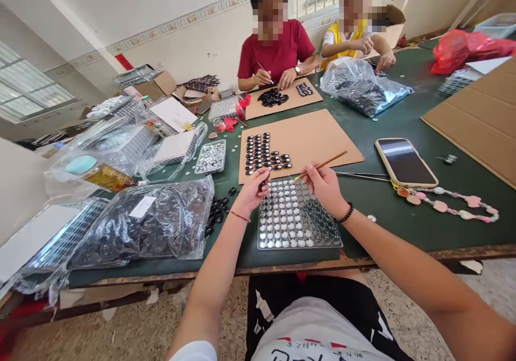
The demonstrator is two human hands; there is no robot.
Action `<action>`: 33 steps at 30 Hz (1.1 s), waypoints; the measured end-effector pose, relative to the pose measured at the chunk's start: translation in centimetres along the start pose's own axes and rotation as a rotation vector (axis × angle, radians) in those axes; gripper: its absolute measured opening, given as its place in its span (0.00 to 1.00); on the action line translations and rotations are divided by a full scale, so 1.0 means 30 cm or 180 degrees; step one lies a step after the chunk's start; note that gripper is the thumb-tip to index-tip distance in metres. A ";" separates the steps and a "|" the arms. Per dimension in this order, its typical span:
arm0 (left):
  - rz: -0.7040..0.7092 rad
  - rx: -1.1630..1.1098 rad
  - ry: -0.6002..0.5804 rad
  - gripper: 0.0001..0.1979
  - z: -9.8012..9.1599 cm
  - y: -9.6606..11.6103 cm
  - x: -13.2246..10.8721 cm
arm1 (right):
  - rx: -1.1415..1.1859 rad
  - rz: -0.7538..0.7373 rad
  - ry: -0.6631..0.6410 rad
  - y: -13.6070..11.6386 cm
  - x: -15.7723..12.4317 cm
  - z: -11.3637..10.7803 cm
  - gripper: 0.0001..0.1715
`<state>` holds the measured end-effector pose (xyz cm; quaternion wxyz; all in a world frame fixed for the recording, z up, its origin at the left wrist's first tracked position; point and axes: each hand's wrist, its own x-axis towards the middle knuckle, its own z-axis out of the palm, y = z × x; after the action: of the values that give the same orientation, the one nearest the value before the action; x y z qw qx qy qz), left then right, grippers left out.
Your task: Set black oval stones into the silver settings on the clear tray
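Observation:
My left hand (250, 193) pinches a small black oval piece (264, 181) above the far left edge of a clear plastic tray (300, 246). Between the fingers of my right hand (324, 187) is a thin wooden-handled brush (334, 159), its tip pointing left toward the black piece. Round white discs (285, 218) fill the tray's left part; its right part shows see-through cups. Beyond lies a cardboard sheet (318, 135) with rows of black pieces with white faces (258, 154). Loose black pieces (217, 210) lie left of my left forearm.
A bag of black pieces (145, 221) and a small box of discs (210, 156) stand left. Right are a phone (406, 162), a beaded strap (463, 209) and tweezers (363, 176). Across the table, a person in red (276, 54) and one in yellow (350, 43) work.

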<state>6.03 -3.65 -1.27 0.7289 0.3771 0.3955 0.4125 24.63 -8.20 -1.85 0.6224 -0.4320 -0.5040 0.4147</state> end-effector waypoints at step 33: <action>0.1154 0.2837 0.0280 0.16 0.083 -0.102 -0.069 | -0.1466 -0.1259 -0.0568 0.006 -0.044 0.000 0.13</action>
<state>8.44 -7.21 -2.40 0.3953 0.6977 0.4920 0.3388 24.41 -9.42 -2.37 0.5301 -0.4170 -0.7116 0.1968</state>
